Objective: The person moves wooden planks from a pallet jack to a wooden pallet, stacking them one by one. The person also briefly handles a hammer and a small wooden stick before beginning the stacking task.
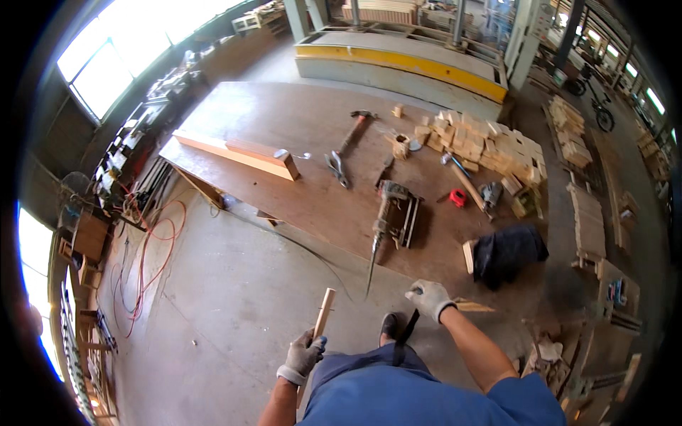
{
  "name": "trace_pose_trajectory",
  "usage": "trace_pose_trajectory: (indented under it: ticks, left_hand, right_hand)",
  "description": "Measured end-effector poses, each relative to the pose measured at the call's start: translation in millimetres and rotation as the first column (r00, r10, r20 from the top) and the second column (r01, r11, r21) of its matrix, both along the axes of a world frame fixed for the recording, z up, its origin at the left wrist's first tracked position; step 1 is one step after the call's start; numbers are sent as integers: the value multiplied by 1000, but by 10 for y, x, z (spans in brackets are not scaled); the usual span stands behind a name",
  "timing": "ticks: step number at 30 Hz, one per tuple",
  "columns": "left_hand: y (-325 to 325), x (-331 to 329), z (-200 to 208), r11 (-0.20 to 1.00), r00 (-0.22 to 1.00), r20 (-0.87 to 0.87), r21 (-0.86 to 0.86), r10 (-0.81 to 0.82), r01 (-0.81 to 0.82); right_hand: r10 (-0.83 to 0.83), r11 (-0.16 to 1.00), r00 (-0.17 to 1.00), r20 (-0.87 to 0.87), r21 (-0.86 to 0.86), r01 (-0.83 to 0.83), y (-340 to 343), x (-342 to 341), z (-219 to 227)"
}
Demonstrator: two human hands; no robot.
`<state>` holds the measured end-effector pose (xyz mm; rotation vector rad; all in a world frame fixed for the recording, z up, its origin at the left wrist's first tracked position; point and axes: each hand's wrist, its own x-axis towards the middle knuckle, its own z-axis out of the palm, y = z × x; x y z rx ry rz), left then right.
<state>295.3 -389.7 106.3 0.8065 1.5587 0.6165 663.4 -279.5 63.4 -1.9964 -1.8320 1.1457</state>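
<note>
Wood strip (325,312) gripped in my left hand (302,353), tilted up in front of me, clear of the surface (263,113)

Looks to me like I'm at the holding-and-handling step, and the next move probably just calls for a firm left grip; my right hand (429,298) is by the near edge, fingers curled in, can't tell if they're pinching anything. Surface is a mess lol: claw hammer (353,135), pliers (337,169), what looks like a nail gun (392,213), a heap of wood blocks (490,142), dark cloth (508,255). Yellow-sided machine (405,65) behind it, orange hose (145,280) looped on the floor (227,305), bright windows off left
</note>
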Motion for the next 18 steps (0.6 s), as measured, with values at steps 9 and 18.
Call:
trace_pose_trajectory:
  ticks: [9, 18]
  left_hand:
    - [400, -54, -40, 961, 882, -461, 187, -98, 205]
    - [1359, -456, -22, 960, 850, -486, 70, -205, 272]
  right_hand:
    - [76, 997, 995, -72, -1, -76, 468, -288, 111]
    - [3, 1000, 996, -87, 11, -2, 1180, -843, 251]
